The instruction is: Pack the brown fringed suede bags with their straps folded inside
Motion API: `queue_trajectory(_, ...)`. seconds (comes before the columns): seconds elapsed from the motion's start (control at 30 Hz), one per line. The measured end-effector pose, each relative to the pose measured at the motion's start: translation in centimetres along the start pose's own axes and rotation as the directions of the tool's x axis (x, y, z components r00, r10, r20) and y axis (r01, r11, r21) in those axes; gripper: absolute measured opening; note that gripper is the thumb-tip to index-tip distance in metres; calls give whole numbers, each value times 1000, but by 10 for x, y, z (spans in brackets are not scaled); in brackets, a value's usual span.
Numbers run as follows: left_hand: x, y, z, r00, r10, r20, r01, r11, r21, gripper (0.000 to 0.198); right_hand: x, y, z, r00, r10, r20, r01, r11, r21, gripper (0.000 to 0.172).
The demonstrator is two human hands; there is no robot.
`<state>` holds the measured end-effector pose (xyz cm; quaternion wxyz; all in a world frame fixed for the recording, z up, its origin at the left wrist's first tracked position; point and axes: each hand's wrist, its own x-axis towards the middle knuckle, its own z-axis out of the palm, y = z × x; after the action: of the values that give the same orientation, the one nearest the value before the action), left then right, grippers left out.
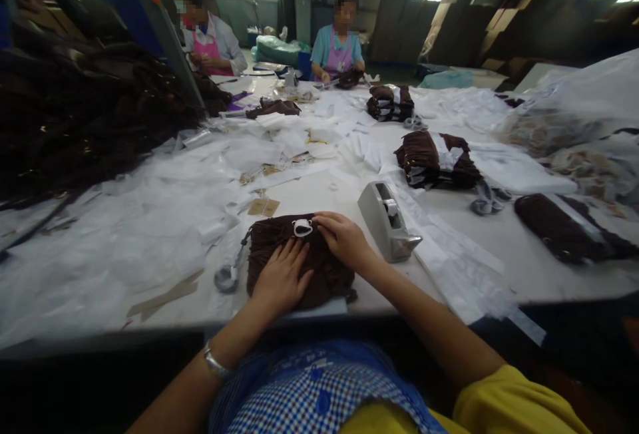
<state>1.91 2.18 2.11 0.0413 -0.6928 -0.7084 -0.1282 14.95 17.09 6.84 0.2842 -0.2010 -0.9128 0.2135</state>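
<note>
A dark brown fringed bag [319,277] lies flat at the table's front edge, with a small white-wrapped piece [302,227] at its top. My left hand [284,277] rests flat on the bag's front, fingers spread. On the bag's upper right, beside the wrapped piece, my right hand [342,237] has its fingers bent together near the top edge; whether they grip anything is hidden. A grey tape dispenser [377,221] stands right of the bag. Left of it lies a wrapped grey coil [226,279] joined to the bag's side.
White wrapping sheets [124,241] cover the table's left side. Wrapped brown bags [436,158] lie to the right and farther back, near clear plastic bags [589,114]. A dark heap of bags [74,101] rises at left. Two people in aprons work across the table.
</note>
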Motion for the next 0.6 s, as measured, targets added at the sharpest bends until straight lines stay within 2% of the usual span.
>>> queue_trajectory(0.1, -1, -2, 0, 1000, -6, 11, 6, 999, -35, 55, -28, -10, 2, 967, -168, 189, 173, 985, -9, 30)
queue_trajectory(0.17, -1, -4, -1, 1000, -7, 17, 8, 999, -52, 55, -50, -4, -3, 949, -174, 263, 200, 977, -76, 28)
queue_trajectory(0.23, 0, -5, -3, 1000, -2, 12, 3, 998, -70, 56, -67, 8, -17, 982, -25, 186, 69, 971, -231, 20)
queue_trajectory(0.3, 2, -5, -5, 1000, -2, -3, 1, 996, -91, 56, -75, 17, -33, 989, 150, 14, -134, 917, -376, 16)
queue_trajectory(0.33, 4, -5, -7, 1000, -7, -11, 6, 995, -99, 55, -75, 17, -40, 979, 194, -57, -200, 890, -410, 17)
queue_trajectory(0.37, 6, -4, -8, 1000, -18, -17, 16, 995, -103, 54, -72, 15, -42, 977, 195, -87, -214, 884, -415, 18)
queue_trajectory(0.4, 7, -4, -10, 999, -29, -21, 27, 994, -103, 52, -66, 11, -41, 986, 155, -68, -169, 904, -393, 20)
queue_trajectory(0.47, 9, -2, -13, 999, -44, -26, 41, 994, -97, 50, -51, 0, -27, 998, -12, 60, 29, 956, -291, 28)
queue_trajectory(0.5, 9, -2, -14, 999, -44, -31, 41, 995, -92, 50, -41, -5, -16, 987, -95, 133, 125, 962, -242, 30)
queue_trajectory(0.53, 8, -2, -15, 998, -40, -38, 37, 996, -86, 50, -32, -7, -4, 971, -144, 189, 185, 958, -219, 31)
queue_trajectory(0.6, 6, -2, -15, 998, -30, -54, 26, 997, -73, 48, -15, -5, 14, 956, -144, 256, 207, 949, -238, 32)
